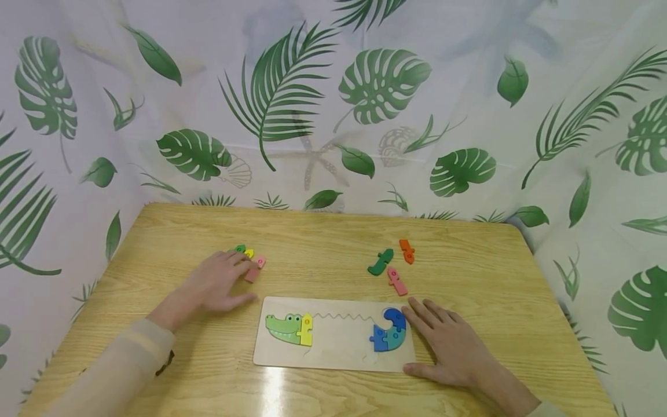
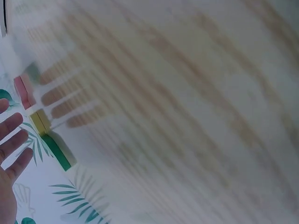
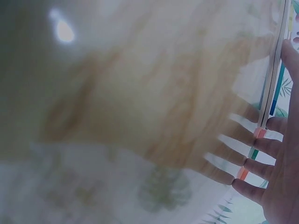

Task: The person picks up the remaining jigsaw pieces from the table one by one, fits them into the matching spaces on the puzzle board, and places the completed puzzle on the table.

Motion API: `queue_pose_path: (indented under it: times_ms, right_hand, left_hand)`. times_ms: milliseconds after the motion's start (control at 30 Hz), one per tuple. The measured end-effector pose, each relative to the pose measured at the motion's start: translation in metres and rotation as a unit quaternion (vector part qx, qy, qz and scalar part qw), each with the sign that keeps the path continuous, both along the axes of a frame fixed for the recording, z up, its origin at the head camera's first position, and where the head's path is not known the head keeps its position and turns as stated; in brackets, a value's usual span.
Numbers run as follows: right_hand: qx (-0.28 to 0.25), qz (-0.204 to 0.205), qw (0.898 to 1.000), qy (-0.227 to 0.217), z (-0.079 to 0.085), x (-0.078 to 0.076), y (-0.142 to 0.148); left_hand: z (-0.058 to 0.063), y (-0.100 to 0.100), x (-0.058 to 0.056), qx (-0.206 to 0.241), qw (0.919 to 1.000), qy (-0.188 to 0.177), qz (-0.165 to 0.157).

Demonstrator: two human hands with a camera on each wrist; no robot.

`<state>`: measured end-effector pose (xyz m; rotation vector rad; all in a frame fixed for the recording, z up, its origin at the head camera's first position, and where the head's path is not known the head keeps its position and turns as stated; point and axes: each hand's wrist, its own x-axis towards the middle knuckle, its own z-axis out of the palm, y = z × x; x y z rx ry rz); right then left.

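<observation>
A wooden puzzle board lies flat on the table. At its left end sit a crocodile-head piece and a yellow piece; at its right end are a curved blue tail piece, a teal piece and a blue piece. My left hand hovers by a pink piece, a yellow piece and a green piece, its fingers extended and apart from them in the left wrist view. Spread fingers of my right hand rest along the board's right edge.
Beyond the board's right end lie a dark green piece, an orange piece and a pink piece. The wooden table meets a leaf-printed curtain at the back and sides.
</observation>
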<state>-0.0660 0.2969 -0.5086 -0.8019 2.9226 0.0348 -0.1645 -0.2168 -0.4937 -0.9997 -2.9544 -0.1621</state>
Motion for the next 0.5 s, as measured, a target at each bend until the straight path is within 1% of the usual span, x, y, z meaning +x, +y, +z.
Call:
queue_pose_path:
  times_ms: [233, 500]
  right_hand:
    - [-0.002, 0.005, 1.000, 0.008, -0.002, -0.001, 0.001]
    - [-0.001, 0.003, 1.000, 0.004, -0.003, -0.001, 0.002]
  left_hand:
    - [-0.007, -0.010, -0.010, 0.010, 0.9997, 0.011, 0.020]
    - [-0.010, -0.019, -0.016, 0.008, 0.9986, -0.003, 0.052]
